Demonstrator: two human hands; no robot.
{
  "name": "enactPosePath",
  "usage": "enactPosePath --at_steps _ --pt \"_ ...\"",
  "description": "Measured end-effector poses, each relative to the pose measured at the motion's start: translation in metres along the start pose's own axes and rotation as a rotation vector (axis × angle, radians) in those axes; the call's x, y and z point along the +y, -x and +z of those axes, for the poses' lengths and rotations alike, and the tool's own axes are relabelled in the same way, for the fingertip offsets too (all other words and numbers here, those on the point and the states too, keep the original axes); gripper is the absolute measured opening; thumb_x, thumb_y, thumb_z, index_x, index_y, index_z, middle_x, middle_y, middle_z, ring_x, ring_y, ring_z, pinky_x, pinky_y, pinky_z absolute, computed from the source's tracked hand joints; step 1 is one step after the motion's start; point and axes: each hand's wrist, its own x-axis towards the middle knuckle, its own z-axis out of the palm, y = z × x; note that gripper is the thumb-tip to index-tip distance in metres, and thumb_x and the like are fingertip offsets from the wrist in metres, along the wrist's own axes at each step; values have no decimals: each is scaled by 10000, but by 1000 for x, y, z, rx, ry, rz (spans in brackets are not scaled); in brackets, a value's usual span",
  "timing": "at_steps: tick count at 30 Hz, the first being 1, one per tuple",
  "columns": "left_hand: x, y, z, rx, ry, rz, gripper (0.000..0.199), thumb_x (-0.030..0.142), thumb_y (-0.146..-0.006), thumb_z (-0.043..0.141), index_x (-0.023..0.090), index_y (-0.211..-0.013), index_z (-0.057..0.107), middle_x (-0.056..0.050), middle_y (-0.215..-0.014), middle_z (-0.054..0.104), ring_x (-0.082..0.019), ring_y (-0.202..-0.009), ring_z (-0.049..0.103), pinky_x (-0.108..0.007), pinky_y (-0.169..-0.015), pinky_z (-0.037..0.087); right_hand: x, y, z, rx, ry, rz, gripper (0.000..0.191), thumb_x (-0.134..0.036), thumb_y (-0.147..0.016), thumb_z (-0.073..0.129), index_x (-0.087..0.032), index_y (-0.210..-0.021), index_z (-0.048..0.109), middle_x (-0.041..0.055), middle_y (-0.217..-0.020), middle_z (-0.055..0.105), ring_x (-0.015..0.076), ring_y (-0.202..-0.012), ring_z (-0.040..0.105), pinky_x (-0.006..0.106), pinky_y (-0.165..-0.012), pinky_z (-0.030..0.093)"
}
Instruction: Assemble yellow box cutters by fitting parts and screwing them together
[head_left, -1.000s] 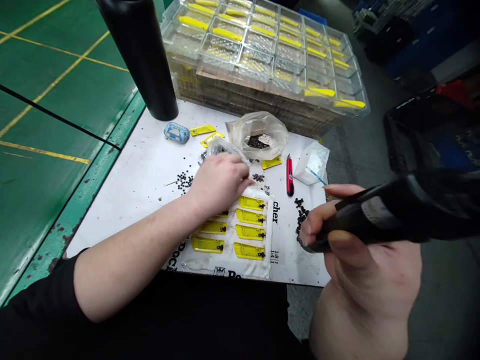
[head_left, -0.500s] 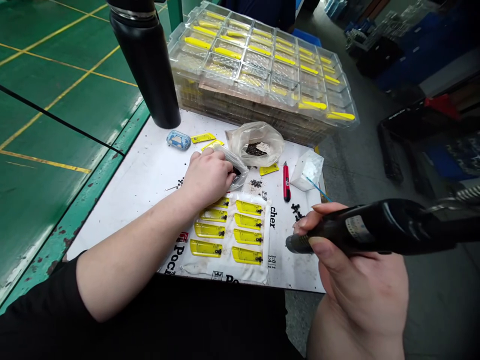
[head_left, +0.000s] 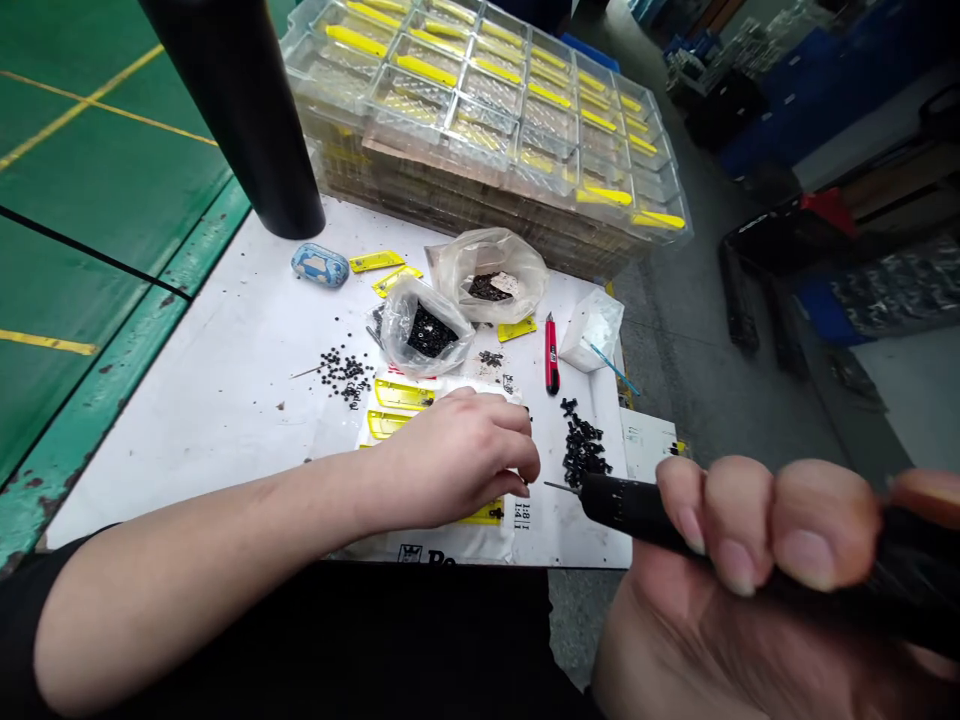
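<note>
My right hand (head_left: 772, 525) is wrapped round a black electric screwdriver (head_left: 626, 503), whose thin bit points left. Just left of the bit's tip is my left hand (head_left: 469, 450), thumb and fingers pinched together; whatever they hold is too small to make out. Under that hand lie yellow blade-shaped plastic pieces (head_left: 403, 395) in two columns on a white printed pad (head_left: 461, 550), mostly covered by my hand and forearm. Beyond it stands an open clear bag (head_left: 427, 335) of tiny black rings. Small black parts (head_left: 583, 445) lie heaped near the screwdriver.
Behind stands a stack of clear divided trays (head_left: 480, 110) holding yellow pieces, beside a tall black bottle (head_left: 255, 120). On the white table are another open bag (head_left: 499, 275), a red box cutter (head_left: 551, 355), a white container (head_left: 592, 330), a blue case (head_left: 320, 265) and scattered black rings (head_left: 343, 372).
My left hand has left the clear bag and come toward me and right, over the yellow pieces. The screwdriver has turned in my right hand, and its thin bit now shows beside my left fingers.
</note>
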Motion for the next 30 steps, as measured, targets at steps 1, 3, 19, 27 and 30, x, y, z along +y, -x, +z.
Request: enactPosePath --at_steps 1,3,19,27,30 --pt "2 1 2 1 60 -10 80 241 -1026 751 196 -980 798 -30 -998 741 -163 -899 676 -305 -810 476 0 4 -2 68 -31 0 487 -631 -764 837 -509 -1229 765 -40 -647 299 165 -466 205 421 -448 275" --pt "3 2 5 9 160 -45 62 225 -1012 772 189 -964 787 -28 -995 738 -158 -913 691 -276 -821 492 3 13 -4 217 -126 -2 509 -599 -663 895 -514 -1154 790 -13 -668 396 163 -468 202 418 -418 203" --pt "-2 1 6 1 242 -51 105 255 -988 822 184 -926 777 -23 -955 738 -149 -898 698 -262 -819 508 33 16 -23 58 -25 -243 96 -564 -760 825 -629 -813 777 -9 -648 509 138 -393 237 328 -407 118" --pt "-5 1 8 4 212 -7 89 254 -981 829 196 -929 787 -24 -947 746 -154 -888 705 -268 -815 515 26 -4 -8 -46 -132 -329 106 -481 -728 847 -484 -718 741 -29 -618 515 114 -365 169 336 -352 116" --pt "-5 1 8 -2 203 -5 84 250 -984 825 191 -934 790 -34 -954 750 -160 -896 710 -262 -824 514 26 -5 -6 -44 -198 -312 166 -401 -702 880 -435 -707 717 -61 -593 488 69 -349 80 310 -329 83"
